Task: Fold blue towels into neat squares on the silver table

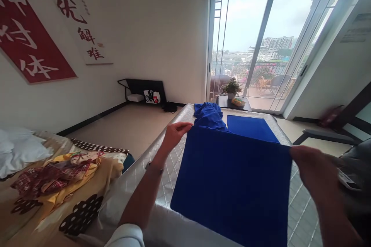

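My left hand (177, 136) pinches the upper left corner of a blue square cloth (234, 181). At its upper right corner, my right hand (308, 162) grips the same cloth. Spread flat between both hands, the cloth hangs down in front of me over a mattress in a clear plastic cover (171, 185). Beyond it a crumpled heap of blue fabric (209, 115) lies on the mattress's far end. To the right of that heap, another blue square (252, 127) lies flat.
A second bed on the left carries crumpled yellow and red patterned clothing (58, 177) and white bags (21, 150). Past the mattress stand a small table (226, 104) with a potted plant (231, 88) and a sliding glass door (268, 19). A dark chair (327, 136) is at right.
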Tool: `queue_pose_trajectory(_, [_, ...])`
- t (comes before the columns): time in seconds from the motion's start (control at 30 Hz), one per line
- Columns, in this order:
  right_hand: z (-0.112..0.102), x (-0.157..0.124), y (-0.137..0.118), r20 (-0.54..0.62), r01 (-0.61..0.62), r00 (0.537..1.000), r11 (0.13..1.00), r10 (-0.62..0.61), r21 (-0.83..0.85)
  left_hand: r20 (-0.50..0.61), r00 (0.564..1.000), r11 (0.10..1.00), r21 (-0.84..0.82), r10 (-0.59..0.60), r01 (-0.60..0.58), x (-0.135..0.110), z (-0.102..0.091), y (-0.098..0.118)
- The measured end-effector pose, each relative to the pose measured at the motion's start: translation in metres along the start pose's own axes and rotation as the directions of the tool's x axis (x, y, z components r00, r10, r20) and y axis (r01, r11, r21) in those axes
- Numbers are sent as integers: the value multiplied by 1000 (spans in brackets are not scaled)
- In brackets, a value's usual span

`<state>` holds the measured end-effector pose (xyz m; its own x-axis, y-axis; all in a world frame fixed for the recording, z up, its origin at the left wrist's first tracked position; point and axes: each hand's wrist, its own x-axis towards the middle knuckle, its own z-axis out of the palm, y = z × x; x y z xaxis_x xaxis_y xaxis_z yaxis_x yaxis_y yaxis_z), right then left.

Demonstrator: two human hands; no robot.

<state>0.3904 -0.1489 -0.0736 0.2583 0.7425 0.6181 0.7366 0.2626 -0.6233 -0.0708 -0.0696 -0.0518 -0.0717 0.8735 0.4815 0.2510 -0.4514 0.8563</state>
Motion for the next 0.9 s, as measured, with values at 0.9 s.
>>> queue_pose_trajectory(0.9, [191,-63,73,551,247,827,809,111,-533,611,779,721,476,139,-503,-71,252,-107])
